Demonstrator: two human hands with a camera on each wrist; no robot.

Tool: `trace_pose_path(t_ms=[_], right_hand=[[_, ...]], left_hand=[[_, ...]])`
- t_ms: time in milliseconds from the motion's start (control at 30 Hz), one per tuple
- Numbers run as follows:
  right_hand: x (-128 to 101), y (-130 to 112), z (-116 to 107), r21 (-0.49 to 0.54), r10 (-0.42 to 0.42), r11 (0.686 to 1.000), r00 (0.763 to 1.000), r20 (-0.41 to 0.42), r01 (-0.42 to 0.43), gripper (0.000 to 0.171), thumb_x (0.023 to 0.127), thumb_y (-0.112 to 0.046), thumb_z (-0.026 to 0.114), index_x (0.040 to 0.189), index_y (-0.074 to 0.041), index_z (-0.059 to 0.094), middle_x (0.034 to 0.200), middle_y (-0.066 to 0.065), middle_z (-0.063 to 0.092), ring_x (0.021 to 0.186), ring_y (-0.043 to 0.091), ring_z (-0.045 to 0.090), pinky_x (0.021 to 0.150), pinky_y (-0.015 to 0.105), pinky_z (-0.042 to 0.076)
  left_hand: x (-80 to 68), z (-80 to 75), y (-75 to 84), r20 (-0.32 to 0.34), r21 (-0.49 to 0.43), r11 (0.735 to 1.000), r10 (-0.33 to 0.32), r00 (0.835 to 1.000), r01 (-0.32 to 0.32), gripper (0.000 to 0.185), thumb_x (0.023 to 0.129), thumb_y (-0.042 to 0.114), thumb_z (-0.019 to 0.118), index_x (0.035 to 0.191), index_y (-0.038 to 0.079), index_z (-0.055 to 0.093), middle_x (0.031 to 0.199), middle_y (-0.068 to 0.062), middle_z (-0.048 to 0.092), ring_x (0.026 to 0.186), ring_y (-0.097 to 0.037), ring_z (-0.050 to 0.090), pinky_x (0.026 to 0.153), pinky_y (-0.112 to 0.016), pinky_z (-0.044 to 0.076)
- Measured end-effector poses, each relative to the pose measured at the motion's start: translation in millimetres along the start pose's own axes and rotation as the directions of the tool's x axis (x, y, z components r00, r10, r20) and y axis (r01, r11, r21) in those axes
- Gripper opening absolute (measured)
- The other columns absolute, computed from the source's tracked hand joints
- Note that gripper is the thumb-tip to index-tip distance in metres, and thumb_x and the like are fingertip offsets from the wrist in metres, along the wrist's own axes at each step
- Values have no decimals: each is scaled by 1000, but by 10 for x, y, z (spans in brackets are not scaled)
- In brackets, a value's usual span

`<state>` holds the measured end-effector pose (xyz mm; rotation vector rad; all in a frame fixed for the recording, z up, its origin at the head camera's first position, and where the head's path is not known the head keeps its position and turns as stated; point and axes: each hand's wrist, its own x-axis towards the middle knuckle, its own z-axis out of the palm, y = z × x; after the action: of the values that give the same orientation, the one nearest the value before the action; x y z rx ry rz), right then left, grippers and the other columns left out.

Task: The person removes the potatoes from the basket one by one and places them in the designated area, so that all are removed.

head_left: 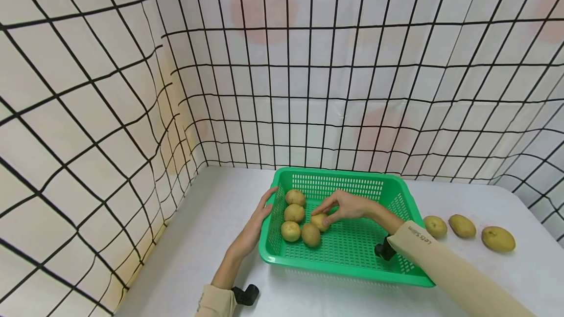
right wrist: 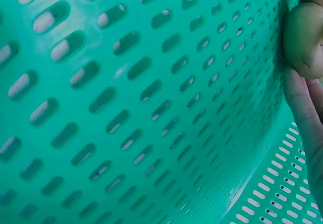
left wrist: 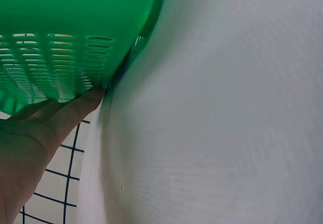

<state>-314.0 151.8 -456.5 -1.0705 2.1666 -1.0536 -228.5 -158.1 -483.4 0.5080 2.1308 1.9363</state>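
Reaching into the green basket (head_left: 398, 202), right hand (head_left: 348, 206) pinches a potato (head_left: 319, 221) lying among four others at the basket's 9 o'clock side, while left hand (head_left: 257, 221), fingers straight, presses the basket's outer left wall.

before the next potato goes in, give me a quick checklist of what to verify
1. Left hand steadies the green basket, flat against its left wall: ok.
2. Right hand has its potato down on the basket floor: cannot tell, fingers still pinch it.
3. Four other potatoes sit inside, nearest one touching it: ok.
4. Three potatoes wait on the table, nearest beside the basket: ok.
5. Free floor space in the basket: ok.
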Motion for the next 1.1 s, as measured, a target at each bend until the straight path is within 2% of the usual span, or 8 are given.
trace_pose_path(t_ms=[200,433,733,867,1100], right_hand=[[-2,2,27,-14,0,1000,1000,-5,0,40,91,-19,79,129,-6,73,131,9,73,121,28,65,105,58,50],[-3,22,36,-42,-25,999,1000,-12,24,40,92,-19,79,129,-6,73,130,10,73,121,27,65,104,58,51],[-2,24,42,-34,-23,999,1000,-18,22,41,90,-20,80,128,-8,73,130,10,73,122,28,65,104,56,52],[-5,16,46,-29,-36,999,999,-13,35,42,89,-19,81,128,-7,73,128,10,74,121,25,66,103,54,54],[8,7,41,-59,-69,996,997,-19,67,42,88,-20,82,127,-8,74,125,9,75,117,20,67,102,57,53]], left_hand=[[-17,3,-6,3,-5,1000,-7,1000,7,52,113,42,22,164,38,14,174,-7,6,160,-40,12,122,-69,23],[-13,6,2,-3,2,1000,3,1000,-3,52,113,41,24,164,38,16,175,-3,6,161,-35,7,124,-69,16],[1,10,-4,-6,2,1000,2,1000,-2,52,113,42,23,164,39,16,175,-4,6,161,-36,7,123,-70,17],[5,11,-13,1,-1,1000,10,1000,-10,52,113,41,23,164,39,15,175,-4,6,161,-37,8,123,-69,17],[4,1,0,2,-4,1000,21,1000,-21,52,113,41,23,164,38,15,175,-4,6,161,-37,7,123,-70,17]])
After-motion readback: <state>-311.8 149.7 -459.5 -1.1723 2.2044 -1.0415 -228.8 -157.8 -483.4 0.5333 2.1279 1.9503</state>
